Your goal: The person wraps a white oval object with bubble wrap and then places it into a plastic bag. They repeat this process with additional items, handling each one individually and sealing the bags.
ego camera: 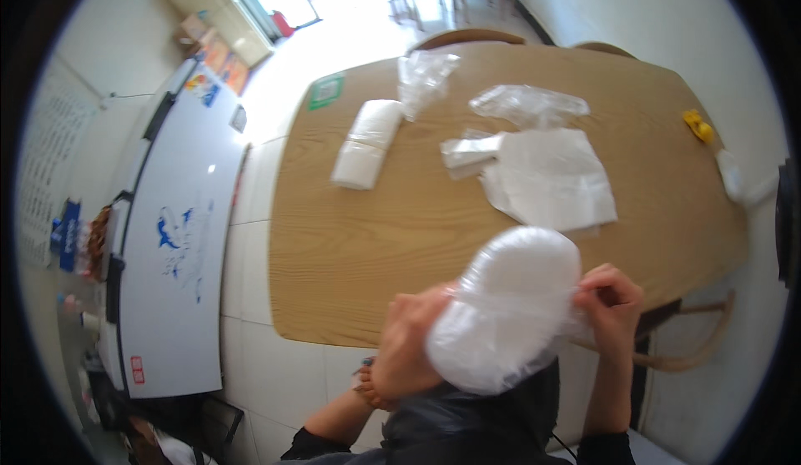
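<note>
My left hand (410, 333) grips the left side of a white oval bundle (519, 302) in shiny clear plastic, just off the table's near edge. The bundle is slightly blurred, and its contents cannot be made out. My right hand (610, 302) pinches the plastic wrapping at the bundle's right side between thumb and fingers. Beyond the bundle a flat white sheet or bag (551, 177) lies on the table. A small white pack (469, 152) touches its left edge. Farther left rests a white roll (369, 143) with a thin band around its middle.
Crumpled clear plastic (428, 80) and a clear plastic bag (529, 103) lie toward the far side of the wooden table (350, 246). A yellow object (698, 126) sits near the right edge. Left of the table stands a whiteboard (181, 246); a chair (688, 362) is at my right.
</note>
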Available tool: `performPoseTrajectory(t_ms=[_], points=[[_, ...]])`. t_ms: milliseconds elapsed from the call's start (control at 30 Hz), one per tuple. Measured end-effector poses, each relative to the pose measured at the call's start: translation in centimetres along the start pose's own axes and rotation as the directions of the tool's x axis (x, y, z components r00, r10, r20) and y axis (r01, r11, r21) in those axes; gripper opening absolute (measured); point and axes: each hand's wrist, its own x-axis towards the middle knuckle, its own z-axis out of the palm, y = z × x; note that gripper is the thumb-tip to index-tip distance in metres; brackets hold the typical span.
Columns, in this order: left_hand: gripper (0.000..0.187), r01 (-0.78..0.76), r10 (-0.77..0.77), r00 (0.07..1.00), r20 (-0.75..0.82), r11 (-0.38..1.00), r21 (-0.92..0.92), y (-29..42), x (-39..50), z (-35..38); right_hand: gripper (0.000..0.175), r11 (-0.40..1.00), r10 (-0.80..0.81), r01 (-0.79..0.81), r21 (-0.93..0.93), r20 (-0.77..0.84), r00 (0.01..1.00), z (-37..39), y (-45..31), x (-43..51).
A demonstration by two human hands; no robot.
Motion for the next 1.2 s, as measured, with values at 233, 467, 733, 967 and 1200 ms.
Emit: performPoseTrajectory(t_ms=[233,467,733,967,1200], points=[[0.070,-0.206,0.228,0.941,0.252,0.972,-0.112,-1.4,-0.9,0.4,0.008,0.916,0.164,-0.148,-0.374,0.011,0.986,1.7,2.5,5.3],[0.075,0.170,-0.168,0.975,0.143,0.985,-0.004,-4.2,-3.9,0.3,0.031,0.768,-0.003,0.088,-0.634,0.134,0.991,2.0,2.9,1.7],[0.046,-0.222,-0.028,0.870,0.493,0.870,0.440,-2.4,5.5,-6.4,0.051,0.559,-0.101,0.011,-0.829,-0.055,0.993,4.2,4.1,-1.3],[0.010,-0.749,0.298,0.545,0.784,0.593,0.295,1.0,10.6,0.0,0.046,0.408,-0.168,0.127,-0.904,0.062,0.984,4.0,4.3,-1.1],[0.018,-0.410,-0.029,0.362,0.932,0.893,0.187,0.1,12.8,3.3,0.043,0.488,-0.269,0.267,-0.831,0.148,0.952,2.7,4.8,-1.0]])
